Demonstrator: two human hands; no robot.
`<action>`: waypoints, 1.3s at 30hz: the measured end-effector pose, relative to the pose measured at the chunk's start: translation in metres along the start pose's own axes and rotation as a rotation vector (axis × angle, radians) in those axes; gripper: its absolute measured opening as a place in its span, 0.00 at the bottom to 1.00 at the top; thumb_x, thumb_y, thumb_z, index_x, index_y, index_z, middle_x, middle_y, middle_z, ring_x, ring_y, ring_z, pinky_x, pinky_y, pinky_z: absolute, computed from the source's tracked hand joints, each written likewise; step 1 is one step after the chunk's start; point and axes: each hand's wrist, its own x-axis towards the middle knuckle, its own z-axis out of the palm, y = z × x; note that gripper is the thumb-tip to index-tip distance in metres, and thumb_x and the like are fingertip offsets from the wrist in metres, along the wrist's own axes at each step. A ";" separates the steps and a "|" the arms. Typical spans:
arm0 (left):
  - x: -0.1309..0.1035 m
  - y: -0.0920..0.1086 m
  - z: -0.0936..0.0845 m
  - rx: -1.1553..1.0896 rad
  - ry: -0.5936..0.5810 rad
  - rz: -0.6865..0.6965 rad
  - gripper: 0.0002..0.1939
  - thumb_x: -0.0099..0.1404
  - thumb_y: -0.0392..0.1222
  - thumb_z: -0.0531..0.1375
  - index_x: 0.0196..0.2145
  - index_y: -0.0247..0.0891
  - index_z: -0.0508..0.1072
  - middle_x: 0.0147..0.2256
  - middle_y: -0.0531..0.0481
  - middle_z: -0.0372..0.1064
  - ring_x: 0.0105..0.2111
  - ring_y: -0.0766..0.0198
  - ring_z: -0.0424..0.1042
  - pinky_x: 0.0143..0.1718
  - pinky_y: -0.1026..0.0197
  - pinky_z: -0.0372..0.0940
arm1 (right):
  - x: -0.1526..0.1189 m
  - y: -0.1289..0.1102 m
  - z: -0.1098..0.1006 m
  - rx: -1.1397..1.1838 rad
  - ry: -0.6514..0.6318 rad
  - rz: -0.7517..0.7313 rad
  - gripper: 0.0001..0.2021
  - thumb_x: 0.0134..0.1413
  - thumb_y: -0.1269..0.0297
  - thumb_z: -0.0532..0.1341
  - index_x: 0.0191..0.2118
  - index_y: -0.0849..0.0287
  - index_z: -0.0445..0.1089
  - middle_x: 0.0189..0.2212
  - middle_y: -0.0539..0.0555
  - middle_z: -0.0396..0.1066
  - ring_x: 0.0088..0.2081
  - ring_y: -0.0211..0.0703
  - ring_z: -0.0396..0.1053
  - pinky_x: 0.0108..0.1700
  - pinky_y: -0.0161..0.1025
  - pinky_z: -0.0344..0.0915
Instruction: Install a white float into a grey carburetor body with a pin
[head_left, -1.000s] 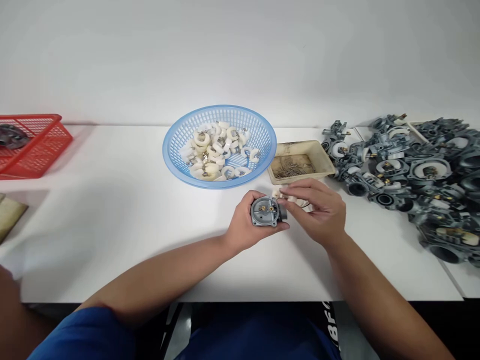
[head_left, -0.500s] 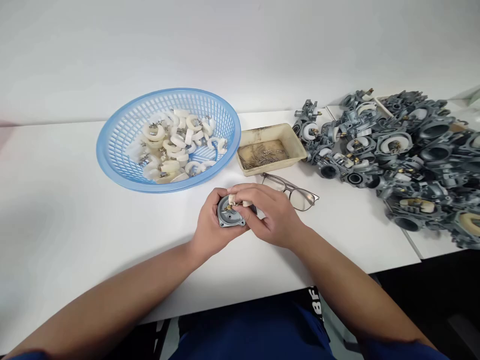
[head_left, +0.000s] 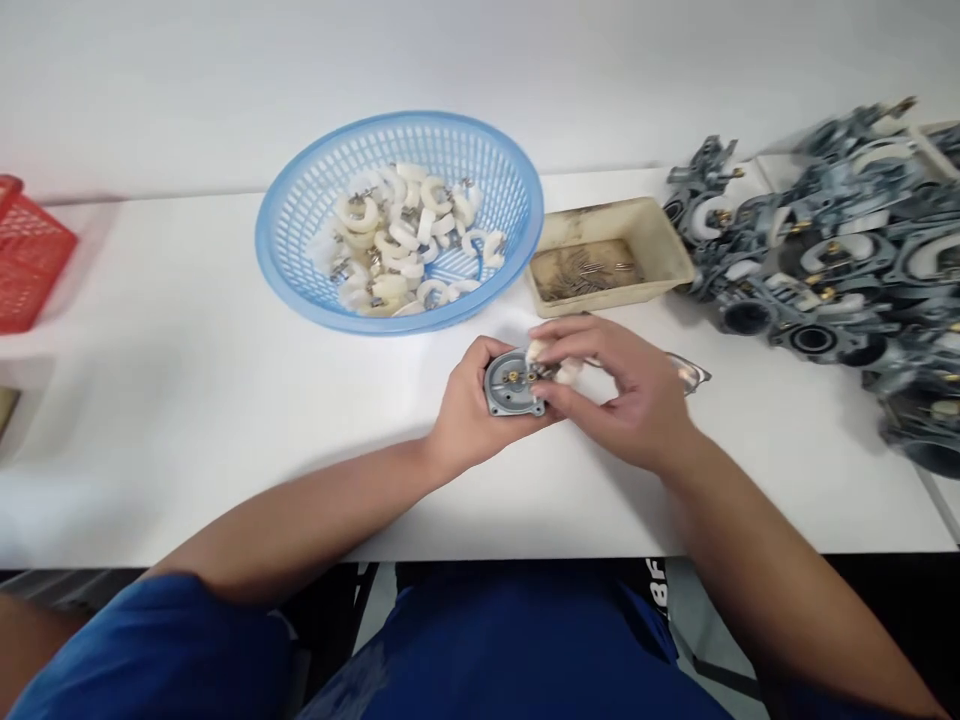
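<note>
My left hand [head_left: 471, 405] is wrapped round a grey metal carburetor body [head_left: 511, 388], its round open face with small brass jets turned up. Just over the right side of that face, my right hand [head_left: 626, 395] pinches a white plastic carburetor float [head_left: 568, 372] between thumb and fingers. Part of the float is covered by the fingers. A pair of glasses [head_left: 688, 375] lies on the table behind my right hand and is mostly hidden by it.
Beyond my hands stands a blue basket [head_left: 289, 305] of white floats. Beside it is a cream tray [head_left: 670, 243] of thin metal pins. A heap of carburetors [head_left: 817, 290] fills the right side. A red basket [head_left: 34, 262] stands at the far left.
The view has swung left and down, bringing the red basket in. My right hand has drawn the float slightly away from the carburetor's face, so more of the brass jets shows.
</note>
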 end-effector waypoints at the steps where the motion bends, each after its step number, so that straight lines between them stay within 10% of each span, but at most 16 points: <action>1: 0.000 0.000 0.000 -0.014 -0.002 0.002 0.33 0.41 0.41 0.79 0.38 0.39 0.65 0.33 0.57 0.69 0.32 0.68 0.67 0.34 0.65 0.63 | 0.000 0.000 -0.001 0.002 0.013 0.005 0.10 0.59 0.66 0.72 0.45 0.53 0.77 0.49 0.56 0.80 0.52 0.51 0.78 0.56 0.51 0.75; 16: -0.005 -0.006 -0.001 -0.131 -0.048 0.039 0.35 0.43 0.47 0.81 0.41 0.41 0.65 0.38 0.53 0.72 0.35 0.65 0.70 0.35 0.62 0.64 | -0.005 0.007 -0.007 0.158 -0.097 0.033 0.21 0.51 0.73 0.76 0.49 0.41 0.83 0.53 0.51 0.80 0.54 0.56 0.78 0.54 0.56 0.77; 21: -0.007 -0.009 0.002 -0.131 0.034 0.144 0.38 0.44 0.51 0.81 0.45 0.41 0.65 0.49 0.45 0.72 0.53 0.53 0.74 0.52 0.54 0.69 | -0.010 0.005 -0.006 0.175 -0.039 0.197 0.31 0.48 0.70 0.78 0.58 0.39 0.78 0.53 0.50 0.80 0.56 0.61 0.77 0.61 0.64 0.74; 26: -0.009 -0.013 0.006 -0.102 0.064 0.188 0.41 0.48 0.51 0.80 0.49 0.43 0.60 0.43 0.51 0.68 0.39 0.64 0.72 0.39 0.61 0.68 | -0.010 0.005 -0.002 0.226 0.072 0.239 0.33 0.41 0.70 0.80 0.56 0.40 0.80 0.49 0.50 0.81 0.53 0.60 0.78 0.56 0.59 0.77; 39: -0.009 0.001 0.013 -0.372 -0.140 0.255 0.41 0.47 0.39 0.74 0.42 0.46 0.45 0.49 0.48 0.50 0.45 0.63 0.71 0.43 0.58 0.72 | -0.004 0.002 -0.009 0.556 0.120 0.258 0.26 0.46 0.64 0.80 0.53 0.49 0.80 0.51 0.54 0.82 0.49 0.52 0.82 0.50 0.50 0.83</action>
